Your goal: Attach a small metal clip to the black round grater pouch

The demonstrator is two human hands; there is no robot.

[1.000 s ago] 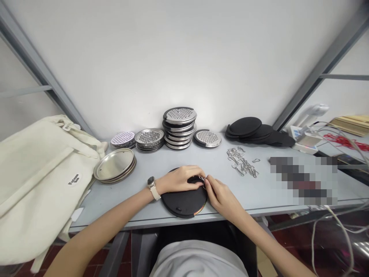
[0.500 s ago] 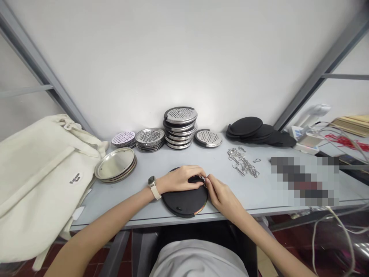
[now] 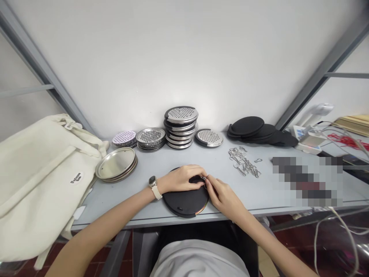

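Observation:
A round black disc (image 3: 186, 203) lies at the table's front edge. It has a small black nub near its front and a strip of shiny metal rim at its lower right. My left hand (image 3: 184, 177), with a watch on the wrist, lies over the disc, thumb and fingertips pinched at its upper right edge. There a small metal clip (image 3: 204, 179) with a ring is held between both hands' fingertips. From the right, my right hand (image 3: 222, 194) pinches the same clip, fingers closed. The fingertips partly hide the clip.
Behind stand stacks of round metal graters (image 3: 181, 132) and one single grater (image 3: 210, 137). Plain metal discs (image 3: 117, 163) lie left, by a cream bag (image 3: 43, 184). To the right are loose metal clips (image 3: 245, 163), black discs (image 3: 248, 127) and a cable (image 3: 350, 246).
Both hands stay at the disc's upper right edge. My right fingertips have shifted slightly around the clip, and the whole view has moved a little.

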